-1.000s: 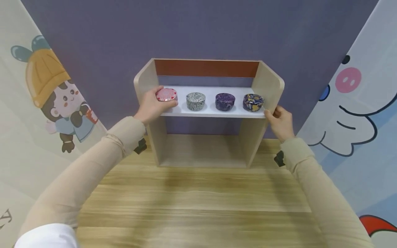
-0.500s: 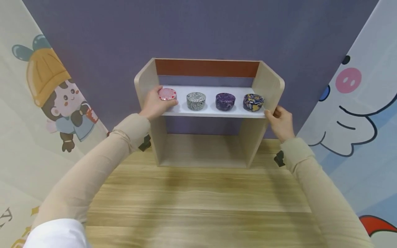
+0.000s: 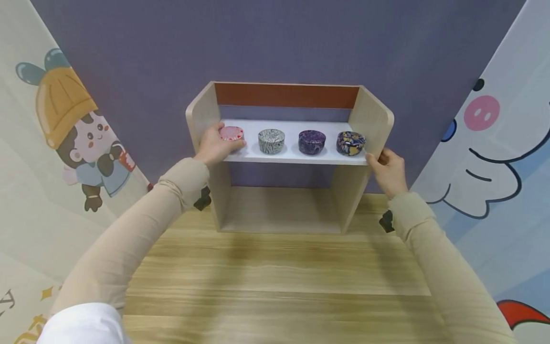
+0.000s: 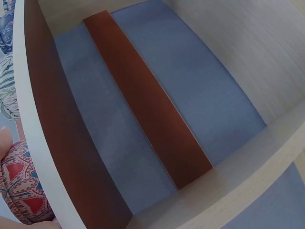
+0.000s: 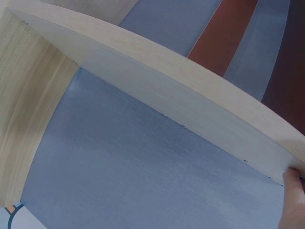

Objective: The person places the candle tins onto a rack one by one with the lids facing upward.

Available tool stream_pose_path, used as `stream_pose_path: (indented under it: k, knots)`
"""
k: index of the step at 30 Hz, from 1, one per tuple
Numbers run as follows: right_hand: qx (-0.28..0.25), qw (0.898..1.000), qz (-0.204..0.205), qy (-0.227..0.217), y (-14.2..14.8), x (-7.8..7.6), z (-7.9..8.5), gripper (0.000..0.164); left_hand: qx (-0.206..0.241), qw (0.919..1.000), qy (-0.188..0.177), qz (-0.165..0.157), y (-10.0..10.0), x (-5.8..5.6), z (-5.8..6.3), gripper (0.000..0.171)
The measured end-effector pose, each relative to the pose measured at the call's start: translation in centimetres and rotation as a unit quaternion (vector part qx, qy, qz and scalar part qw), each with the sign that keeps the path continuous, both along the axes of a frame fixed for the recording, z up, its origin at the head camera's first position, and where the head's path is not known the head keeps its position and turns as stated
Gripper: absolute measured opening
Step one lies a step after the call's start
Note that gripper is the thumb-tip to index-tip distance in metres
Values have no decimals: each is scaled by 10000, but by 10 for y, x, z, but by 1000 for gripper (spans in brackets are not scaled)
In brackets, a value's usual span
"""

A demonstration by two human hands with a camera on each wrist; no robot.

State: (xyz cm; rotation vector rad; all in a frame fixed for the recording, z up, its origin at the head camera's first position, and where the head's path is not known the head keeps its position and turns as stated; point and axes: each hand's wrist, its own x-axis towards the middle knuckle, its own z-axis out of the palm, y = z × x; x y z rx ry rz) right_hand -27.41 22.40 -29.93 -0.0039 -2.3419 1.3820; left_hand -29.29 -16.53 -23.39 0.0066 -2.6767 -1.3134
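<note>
My left hand (image 3: 215,145) holds a round tin (image 3: 232,133) with a pink and red top, thumb in front and fingers behind. This tin is at the left end of the white upper shelf (image 3: 292,156); in the left wrist view its red patterned side (image 4: 25,183) shows. To its right stand a black-and-white leaf-patterned tin (image 3: 271,142), a dark purple tin (image 3: 311,142) and a navy-and-yellow tin (image 3: 350,143), spaced in a row. My right hand (image 3: 388,171) grips the front edge of the shelf unit's right side panel (image 3: 373,119), thumb on the inner side.
The small wooden shelf unit stands on a wood-grain table (image 3: 275,277) against a blue-grey backdrop (image 3: 283,43). Below the white shelf is a lower board (image 3: 281,208). Cartoon-printed panels (image 3: 485,157) flank both sides. A brown strip (image 3: 288,95) crosses the unit's back.
My left hand and forearm have shifted slightly right. The pink and red tin now sits a little lower, toward the shelf. My right hand keeps its place on the side panel.
</note>
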Motion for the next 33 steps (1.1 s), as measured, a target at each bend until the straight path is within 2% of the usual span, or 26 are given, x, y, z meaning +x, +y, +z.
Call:
stream_pose_path:
  k: [14, 26, 33]
  knots:
    - [-55, 9999, -15, -106, 1, 1, 0, 49, 0, 10000, -15, -16, 2, -1, -2, 89]
    - [-39, 9999, 10, -109, 1, 0, 0, 49, -144, 9997, -205, -54, 1, -3, 0, 90]
    - [-74, 9999, 39, -130, 1, 0, 0, 49, -63, 9997, -214, -46, 0, -2, 1, 91]
